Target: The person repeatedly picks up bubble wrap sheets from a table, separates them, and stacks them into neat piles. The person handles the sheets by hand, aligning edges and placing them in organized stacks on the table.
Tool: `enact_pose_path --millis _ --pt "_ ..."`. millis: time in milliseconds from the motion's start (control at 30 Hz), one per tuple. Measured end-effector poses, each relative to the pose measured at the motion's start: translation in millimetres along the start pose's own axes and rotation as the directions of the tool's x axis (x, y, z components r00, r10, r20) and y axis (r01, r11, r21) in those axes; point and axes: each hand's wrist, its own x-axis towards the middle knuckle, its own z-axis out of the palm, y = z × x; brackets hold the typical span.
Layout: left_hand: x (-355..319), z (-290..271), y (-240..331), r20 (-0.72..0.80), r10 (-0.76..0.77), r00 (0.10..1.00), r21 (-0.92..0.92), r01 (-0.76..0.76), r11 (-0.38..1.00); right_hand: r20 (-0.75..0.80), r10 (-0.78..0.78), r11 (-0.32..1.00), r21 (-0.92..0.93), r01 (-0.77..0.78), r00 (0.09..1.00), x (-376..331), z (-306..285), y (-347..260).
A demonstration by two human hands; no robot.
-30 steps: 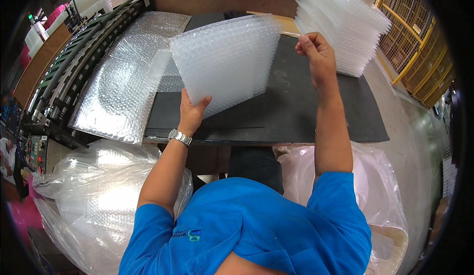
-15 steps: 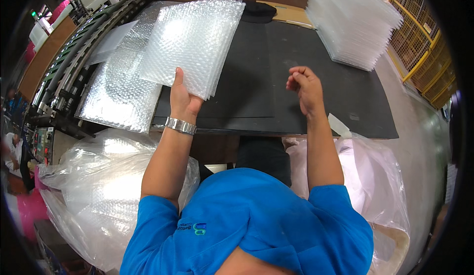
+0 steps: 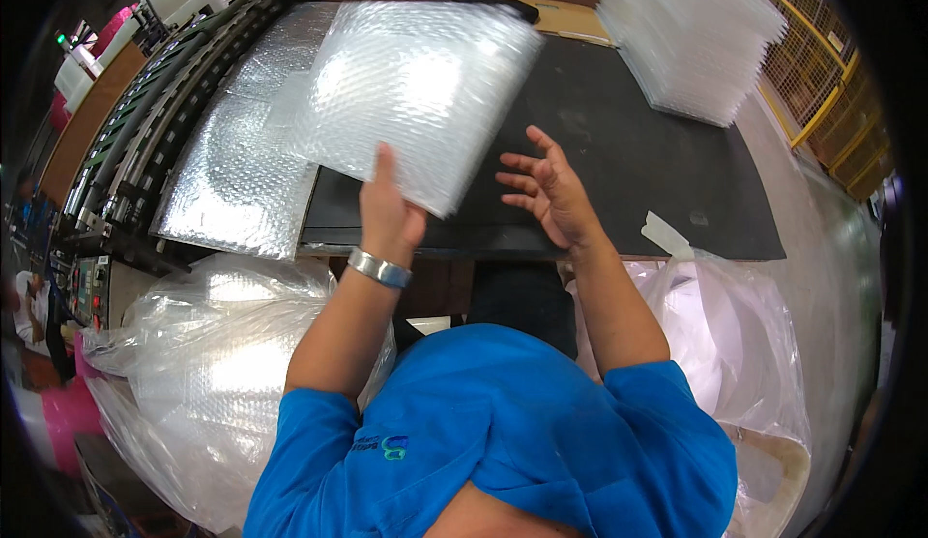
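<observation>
My left hand (image 3: 393, 204) grips clear bubble wrap sheets (image 3: 411, 93) by their near edge, thumb on top and fingers underneath. The sheets are held up over the left part of a black tabletop (image 3: 628, 161), slightly blurred at their right edge. To the right of them, my right hand (image 3: 551, 190) is empty, its fingers spread and palm turned toward the sheets without touching them. A silvery bubble-wrap surface (image 3: 232, 180) lies left of the black top, partly covered by the held sheets.
A tall stack of clear sheets (image 3: 691, 45) stands at the far right of the table. Rollers (image 3: 155, 103) run along the left side. Clear plastic bags hang at the front left (image 3: 232, 374) and front right (image 3: 725, 345). Yellow mesh fencing (image 3: 822, 74) stands beyond.
The bubble wrap sheets have swung right and nearer in my left hand. My right hand has moved left toward them, and its curled fingers have spread.
</observation>
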Motion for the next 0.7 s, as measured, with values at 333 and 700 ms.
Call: enact_pose_path --millis 333,700 --pt "-4.8 -21.0 -24.9 0.418 0.065 0.906 0.717 -0.373 0.589 -0.38 -0.214 0.975 -0.14 0.173 0.9 -72.6 -109.4 -79.4" --pt "63.1 -72.2 3.1 0.28 0.166 0.946 0.875 -0.18 -0.45 -0.994 0.102 0.995 0.101 -0.027 0.047 -479.7 -353.3 26.5"
